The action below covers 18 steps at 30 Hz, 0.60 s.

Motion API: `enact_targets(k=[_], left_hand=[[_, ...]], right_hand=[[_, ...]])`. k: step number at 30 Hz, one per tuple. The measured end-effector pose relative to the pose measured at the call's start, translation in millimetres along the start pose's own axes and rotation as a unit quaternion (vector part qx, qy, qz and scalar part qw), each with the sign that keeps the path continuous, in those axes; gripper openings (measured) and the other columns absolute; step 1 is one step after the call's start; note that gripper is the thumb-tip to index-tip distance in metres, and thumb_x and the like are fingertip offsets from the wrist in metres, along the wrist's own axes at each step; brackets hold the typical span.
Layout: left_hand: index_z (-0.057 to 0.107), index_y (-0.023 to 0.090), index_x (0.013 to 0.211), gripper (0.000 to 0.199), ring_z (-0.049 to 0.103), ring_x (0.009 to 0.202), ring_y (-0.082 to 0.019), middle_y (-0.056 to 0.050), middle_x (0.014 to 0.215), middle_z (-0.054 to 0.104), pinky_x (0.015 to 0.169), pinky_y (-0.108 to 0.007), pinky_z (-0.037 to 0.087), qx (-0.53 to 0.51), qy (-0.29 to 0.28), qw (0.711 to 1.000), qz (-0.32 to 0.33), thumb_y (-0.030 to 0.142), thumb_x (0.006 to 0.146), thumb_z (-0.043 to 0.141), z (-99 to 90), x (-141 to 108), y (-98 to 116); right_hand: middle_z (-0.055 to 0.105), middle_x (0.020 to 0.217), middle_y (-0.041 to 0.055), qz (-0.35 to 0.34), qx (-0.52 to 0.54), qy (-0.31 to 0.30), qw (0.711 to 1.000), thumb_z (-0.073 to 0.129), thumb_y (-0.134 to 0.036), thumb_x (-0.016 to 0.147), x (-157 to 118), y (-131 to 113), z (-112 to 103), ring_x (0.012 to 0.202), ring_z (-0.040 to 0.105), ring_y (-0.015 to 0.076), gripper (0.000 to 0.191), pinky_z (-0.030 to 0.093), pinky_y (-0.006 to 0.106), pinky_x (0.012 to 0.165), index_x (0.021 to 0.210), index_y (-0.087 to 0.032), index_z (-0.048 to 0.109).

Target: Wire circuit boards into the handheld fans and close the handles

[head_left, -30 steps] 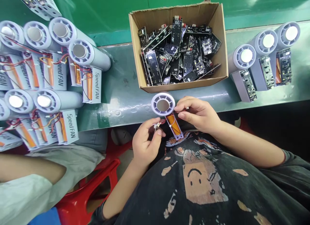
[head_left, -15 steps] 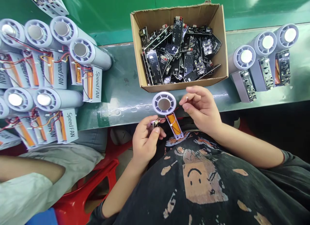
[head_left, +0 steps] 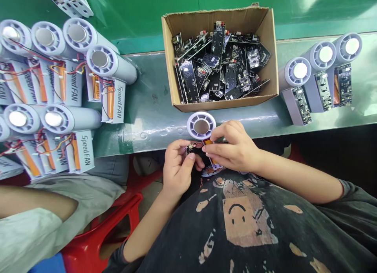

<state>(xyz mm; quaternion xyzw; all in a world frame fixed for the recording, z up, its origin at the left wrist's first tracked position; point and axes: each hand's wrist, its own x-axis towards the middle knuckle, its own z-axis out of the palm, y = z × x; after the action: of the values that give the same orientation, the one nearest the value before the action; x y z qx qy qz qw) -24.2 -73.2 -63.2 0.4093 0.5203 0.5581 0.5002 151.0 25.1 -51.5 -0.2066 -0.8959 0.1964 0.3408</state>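
Note:
A handheld fan (head_left: 201, 126) with a round grey-centred head lies at the bench's front edge, its handle toward my body. An orange battery (head_left: 208, 141) shows in the open handle, partly covered by my fingers. My left hand (head_left: 179, 167) pinches a small black circuit board (head_left: 191, 148) left of the handle, with a thin red wire running from the board toward it. Over the handle, my right hand (head_left: 231, 147) has its thumb and fingers closed together; what they pinch is hidden.
A cardboard box (head_left: 225, 107) of loose circuit boards stands behind the fan. Several fans with exposed batteries and wires (head_left: 108, 100) crowd the left; three with boards fitted (head_left: 300, 104) stand right. Another person's arm (head_left: 38, 202) and a red stool (head_left: 88, 245) are at lower left.
My right hand has moved left and down, from beside the fan head onto the handle, and its fingers have closed there. My left hand keeps the circuit board almost in place.

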Motion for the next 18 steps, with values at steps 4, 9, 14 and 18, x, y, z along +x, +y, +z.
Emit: enact_targets(k=[4, 9, 14, 18], left_hand=[[0.048, 0.023, 0.112, 0.022, 0.066, 0.054, -0.009, 0.003, 0.083, 0.068, 0.049, -0.021, 0.056, -0.009, 0.005, 1.0, -0.019, 0.026, 0.094, 0.061, -1.0, -1, 0], [0.048, 0.022, 0.111, 0.023, 0.067, 0.054, -0.009, -0.001, 0.096, 0.069, 0.048, -0.022, 0.055, -0.011, 0.024, 0.999, -0.02, 0.027, 0.093, 0.062, -0.4, -3, 0], [0.049, 0.023, 0.111, 0.022, 0.067, 0.054, -0.009, -0.001, 0.096, 0.069, 0.047, -0.022, 0.056, -0.017, 0.025, 0.999, -0.02, 0.026, 0.093, 0.06, 0.1, -4, 0], [0.05, 0.023, 0.111, 0.02, 0.067, 0.055, -0.009, 0.0, 0.094, 0.068, 0.048, -0.021, 0.056, -0.014, 0.024, 0.999, -0.022, 0.025, 0.094, 0.06, 0.3, -4, 1]], right_hand=[[0.059, 0.102, 0.0053, 0.023, 0.099, 0.009, 0.995, 0.055, -0.014, 0.089, -2, 2, 3, 0.091, 0.055, 0.0184, 0.028, 0.045, 0.037, 0.079, 0.116, -0.023, 0.055], [0.058, 0.095, 0.0005, 0.137, 0.347, 0.062, 0.926, 0.046, 0.0, 0.085, -8, 6, 4, 0.082, 0.06, 0.0108, 0.042, 0.051, 0.026, 0.071, 0.119, -0.025, 0.046], [0.067, 0.097, 0.0025, 0.116, 0.356, 0.009, 0.927, 0.048, 0.004, 0.083, -8, 12, -3, 0.093, 0.065, 0.0112, 0.029, 0.054, 0.029, 0.084, 0.092, -0.019, 0.064], [0.067, 0.105, 0.0065, 0.075, 0.355, -0.02, 0.931, 0.059, -0.005, 0.088, -7, 19, -7, 0.1, 0.065, 0.0131, 0.018, 0.054, 0.031, 0.088, 0.098, -0.018, 0.067]])
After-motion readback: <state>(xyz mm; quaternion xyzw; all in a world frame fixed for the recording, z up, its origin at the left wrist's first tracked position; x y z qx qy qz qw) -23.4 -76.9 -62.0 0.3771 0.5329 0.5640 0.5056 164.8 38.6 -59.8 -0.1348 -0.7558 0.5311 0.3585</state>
